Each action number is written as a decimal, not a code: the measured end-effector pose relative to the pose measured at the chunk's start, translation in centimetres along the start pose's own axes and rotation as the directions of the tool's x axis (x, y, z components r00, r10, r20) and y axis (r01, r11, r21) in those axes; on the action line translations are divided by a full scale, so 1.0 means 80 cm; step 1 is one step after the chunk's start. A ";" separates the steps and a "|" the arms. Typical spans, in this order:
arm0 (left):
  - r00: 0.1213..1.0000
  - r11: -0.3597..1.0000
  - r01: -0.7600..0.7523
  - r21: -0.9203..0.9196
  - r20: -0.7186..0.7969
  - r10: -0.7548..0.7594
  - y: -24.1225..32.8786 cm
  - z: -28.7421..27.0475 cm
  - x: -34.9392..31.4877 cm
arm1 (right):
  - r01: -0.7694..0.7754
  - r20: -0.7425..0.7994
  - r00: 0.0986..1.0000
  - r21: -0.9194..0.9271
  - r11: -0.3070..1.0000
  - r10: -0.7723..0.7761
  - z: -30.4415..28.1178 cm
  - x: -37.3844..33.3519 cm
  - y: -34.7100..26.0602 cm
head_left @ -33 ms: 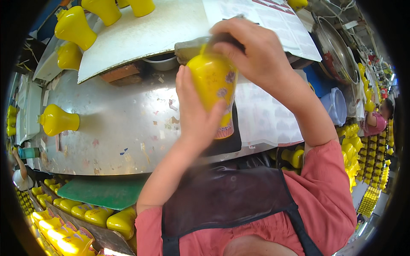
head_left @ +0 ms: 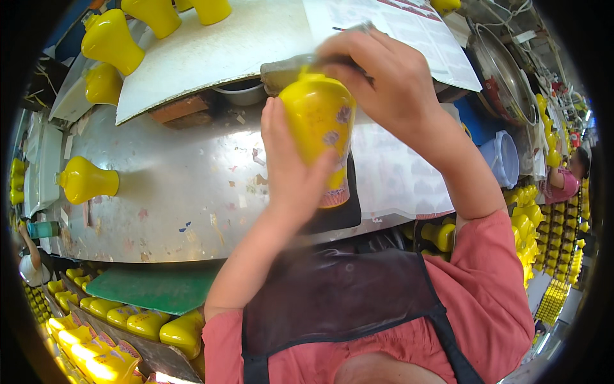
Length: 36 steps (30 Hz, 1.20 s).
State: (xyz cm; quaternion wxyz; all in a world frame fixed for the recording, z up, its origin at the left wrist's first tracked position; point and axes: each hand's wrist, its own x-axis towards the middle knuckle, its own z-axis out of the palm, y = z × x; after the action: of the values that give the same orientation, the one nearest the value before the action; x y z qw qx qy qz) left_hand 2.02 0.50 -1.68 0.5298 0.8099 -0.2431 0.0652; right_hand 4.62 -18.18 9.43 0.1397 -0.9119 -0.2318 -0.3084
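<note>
Fingers (head_left: 269,120) (left) wrap a glossy, tapering vase (head_left: 313,118); right fingers (head_left: 350,46) curl, hold too blurred to tell.

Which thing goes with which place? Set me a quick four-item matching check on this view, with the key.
Things
1. Flowered vase
2. Plain yellow vase
3. Green sheet
4. Pale blue bucket

Places
A. At the right side of the view
B. On the metal table, toward its left end
C. At the lower left, beyond the table's near edge
D. Gripped by the left hand

Pairs: 1-D; 2-B; 3-C; 4-A
</note>
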 end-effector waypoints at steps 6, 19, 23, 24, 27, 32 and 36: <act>0.934 0.708 0.334 -0.622 0.114 -0.340 0.031 -0.018 0.015 | 0.412 -0.024 0.908 0.230 0.882 -0.418 0.012 -0.080 -0.040; 0.921 0.541 0.361 -0.760 0.202 -0.332 0.000 0.004 0.023 | 0.205 0.056 0.965 0.442 0.873 -0.255 0.002 -0.120 -0.030; 0.949 0.737 0.280 -0.615 0.062 -0.309 -0.002 0.010 0.016 | -0.205 0.299 0.954 0.588 0.783 0.025 -0.015 -0.141 -0.034; 0.962 0.824 0.239 -0.513 0.008 -0.274 -0.002 0.010 0.013 | -0.353 0.387 0.914 0.614 0.706 0.121 -0.018 -0.142 -0.033; 0.999 0.999 0.035 -0.029 0.008 -0.035 -0.002 0.005 0.001 | -0.610 0.427 0.781 0.681 0.406 0.456 -0.016 -0.137 -0.028; 0.999 0.998 -0.018 0.062 0.047 0.015 -0.001 0.009 -0.007 | -0.777 0.461 0.613 0.498 0.384 0.642 0.020 -0.131 -0.034; 0.999 1.000 -0.005 0.013 0.052 0.005 -0.002 0.010 -0.006 | -0.723 0.453 0.683 0.530 0.443 0.573 0.050 -0.142 -0.038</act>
State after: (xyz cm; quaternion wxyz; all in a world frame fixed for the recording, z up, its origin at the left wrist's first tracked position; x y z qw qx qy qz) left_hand 1.57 0.04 -2.34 0.5178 0.8142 -0.2585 0.0469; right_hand -2.91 -17.82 -0.43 0.5420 -0.8394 0.0289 -0.0277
